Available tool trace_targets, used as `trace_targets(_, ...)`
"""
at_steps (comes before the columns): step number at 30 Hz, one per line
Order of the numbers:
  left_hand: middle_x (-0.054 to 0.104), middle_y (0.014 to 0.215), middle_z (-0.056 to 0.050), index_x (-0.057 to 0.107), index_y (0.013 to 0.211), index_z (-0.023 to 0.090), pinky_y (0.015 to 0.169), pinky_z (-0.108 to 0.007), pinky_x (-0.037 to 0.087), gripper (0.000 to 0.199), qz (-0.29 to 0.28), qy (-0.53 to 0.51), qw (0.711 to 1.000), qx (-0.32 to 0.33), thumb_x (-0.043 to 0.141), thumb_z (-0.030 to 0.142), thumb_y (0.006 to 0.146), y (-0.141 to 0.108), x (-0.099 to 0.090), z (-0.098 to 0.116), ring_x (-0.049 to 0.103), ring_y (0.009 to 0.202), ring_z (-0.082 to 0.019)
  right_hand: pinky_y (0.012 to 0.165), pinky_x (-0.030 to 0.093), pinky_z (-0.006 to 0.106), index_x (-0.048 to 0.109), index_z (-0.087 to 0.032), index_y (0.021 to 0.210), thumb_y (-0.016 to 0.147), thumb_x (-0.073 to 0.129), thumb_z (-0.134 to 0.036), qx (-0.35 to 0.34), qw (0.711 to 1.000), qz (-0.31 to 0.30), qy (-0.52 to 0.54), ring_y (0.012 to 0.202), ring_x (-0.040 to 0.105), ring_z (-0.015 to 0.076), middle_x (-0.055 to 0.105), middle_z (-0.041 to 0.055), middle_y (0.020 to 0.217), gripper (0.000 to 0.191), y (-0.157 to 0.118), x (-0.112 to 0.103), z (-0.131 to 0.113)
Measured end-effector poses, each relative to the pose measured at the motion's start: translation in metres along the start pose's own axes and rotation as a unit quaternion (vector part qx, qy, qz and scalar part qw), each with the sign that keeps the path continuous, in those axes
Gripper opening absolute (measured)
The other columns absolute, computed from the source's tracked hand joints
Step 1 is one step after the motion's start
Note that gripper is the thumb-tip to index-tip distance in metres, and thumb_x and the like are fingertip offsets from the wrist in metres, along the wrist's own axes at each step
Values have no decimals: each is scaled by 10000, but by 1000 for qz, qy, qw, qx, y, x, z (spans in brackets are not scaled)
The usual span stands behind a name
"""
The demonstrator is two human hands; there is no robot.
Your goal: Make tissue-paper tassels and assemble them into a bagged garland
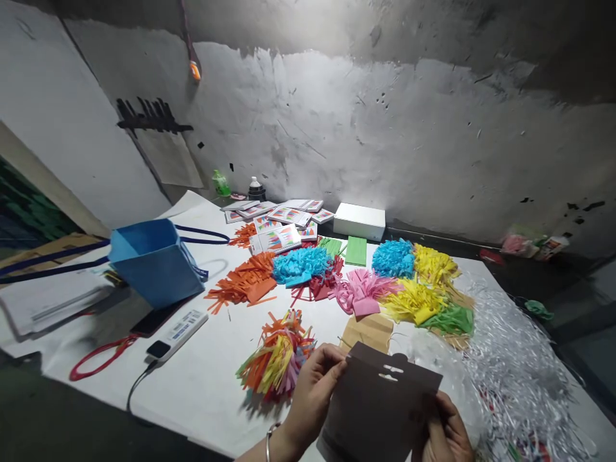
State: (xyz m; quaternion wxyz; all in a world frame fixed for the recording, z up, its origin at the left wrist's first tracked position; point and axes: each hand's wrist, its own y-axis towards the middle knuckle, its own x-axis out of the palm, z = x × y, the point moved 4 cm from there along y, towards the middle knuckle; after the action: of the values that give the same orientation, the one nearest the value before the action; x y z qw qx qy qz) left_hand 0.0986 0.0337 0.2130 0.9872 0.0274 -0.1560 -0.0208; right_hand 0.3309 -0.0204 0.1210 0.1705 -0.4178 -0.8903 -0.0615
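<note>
A dark card (375,404) with two hang slots near its top edge is held up between both hands. My left hand (317,385), a bangle at its wrist, pinches the card's upper left corner. At the card's right edge, my right hand (445,430) grips it, with some of the fingers hidden behind. Just left of my left hand lies a bundle of multicoloured paper tassels (282,359). Behind the card is a brown paper piece (368,330), partly covered. A clear plastic bag (447,372) lies beside my right hand.
Fringed paper bundles in orange (245,279), blue (301,264), pink (363,292) and yellow (416,301) spread across the table. Behind them are printed packs (276,239) and a white box (359,221). A blue bag (154,260) stands left, near a white device (178,333). Silvery strips (514,346) heap at right.
</note>
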Motion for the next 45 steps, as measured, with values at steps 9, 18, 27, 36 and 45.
trace_targets(9, 598, 782, -10, 630, 888, 195, 689, -251, 428, 235, 30, -6, 999, -33, 712, 373, 758, 0, -3, -4, 536, 751, -161, 622, 567, 299, 709, -186, 901, 577, 840, -391, 94, 995, -29, 2, 734, 703, 234, 753, 58, 859, 406, -2, -1, 10)
trace_targets(18, 484, 670, 0, 542, 654, 175, 618, -246, 361, 285, -48, 203, 969, 133, 554, 346, 883, 4, 0, 13, 458, 645, -138, 564, 514, 252, 586, -205, 757, 660, 794, -408, 25, 997, -76, 21, 616, 624, 152, 672, -29, 731, 306, -11, 8, -2)
trace_targets(27, 444, 553, 23, 496, 608, 185, 483, -224, 335, 458, -54, 110, 992, -36, 501, 566, 862, 18, -2, 1, 387, 512, -118, 694, 486, 253, 609, -178, 703, 732, 698, -535, -58, 986, -114, -110, 715, 581, 157, 630, 9, 743, 369, -13, 24, -28)
trace_targets(36, 667, 807, -75, 693, 872, 159, 725, -313, 484, 425, -123, 83, 989, -12, 661, 566, 752, 10, -2, 4, 591, 750, -211, 688, 458, 252, 618, -174, 739, 809, 625, -517, -84, 985, -95, -119, 728, 549, 156, 611, 16, 789, 350, -8, 25, -38)
trace_targets(45, 690, 690, -61, 736, 731, 149, 656, -295, 470, 253, -75, 28, 992, -99, 736, 402, 726, 8, -5, -7, 596, 664, -187, 706, 546, 334, 728, -179, 900, 747, 691, -520, -8, 964, -255, -71, 763, 655, 235, 712, 73, 822, 376, -18, 34, -45)
